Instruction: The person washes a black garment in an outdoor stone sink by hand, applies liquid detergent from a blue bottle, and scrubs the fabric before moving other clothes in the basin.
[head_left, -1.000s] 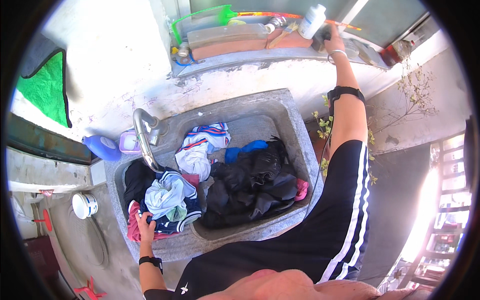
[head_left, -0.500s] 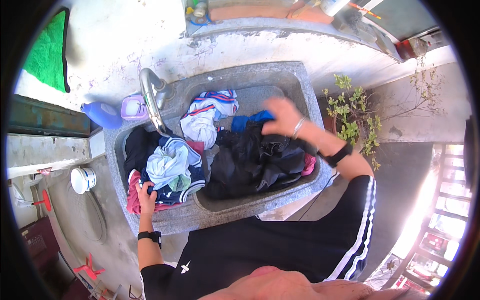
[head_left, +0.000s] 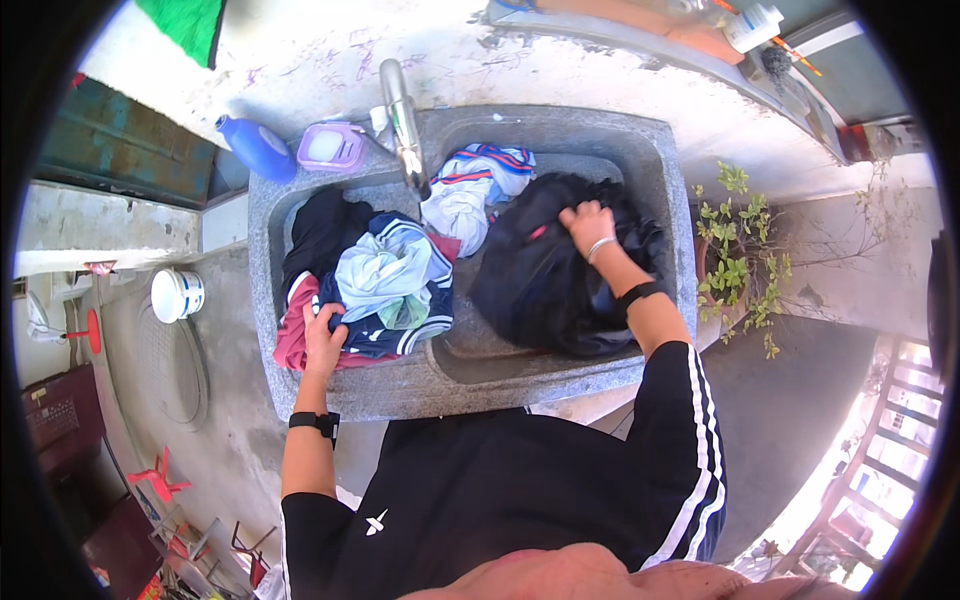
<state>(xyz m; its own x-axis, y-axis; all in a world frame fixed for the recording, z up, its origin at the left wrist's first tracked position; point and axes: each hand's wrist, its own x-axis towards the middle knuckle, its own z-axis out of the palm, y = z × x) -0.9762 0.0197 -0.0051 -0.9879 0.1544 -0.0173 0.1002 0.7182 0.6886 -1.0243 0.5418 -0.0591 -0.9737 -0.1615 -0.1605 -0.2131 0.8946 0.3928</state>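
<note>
A grey stone sink [head_left: 395, 400] holds piles of clothes in two basins. My left hand [head_left: 322, 340] has its fingers curled on a navy garment with white-striped trim [head_left: 425, 325], at the near left of the left pile. A light blue garment [head_left: 372, 268] lies on top of that pile, with a red garment [head_left: 292, 330] beneath and black cloth [head_left: 322, 225] behind. In the right basin my right hand [head_left: 592, 226] grips the top of a bunched black garment [head_left: 545, 285], which is blurred by motion. A white garment with red and blue stripes [head_left: 465, 195] lies just left of it.
A metal faucet [head_left: 402, 120] arches over the sink's back edge. Beside it stand a purple soap box [head_left: 330, 148] and a blue bottle [head_left: 255, 148]. A white bucket [head_left: 177, 296] is on the floor at left; a leafy plant [head_left: 735, 235] grows at right.
My right hand has come down onto the black garment, which is now bunched and shifted, covering the blue cloth seen before. My left hand stays on the left pile. The whole view has shifted.
</note>
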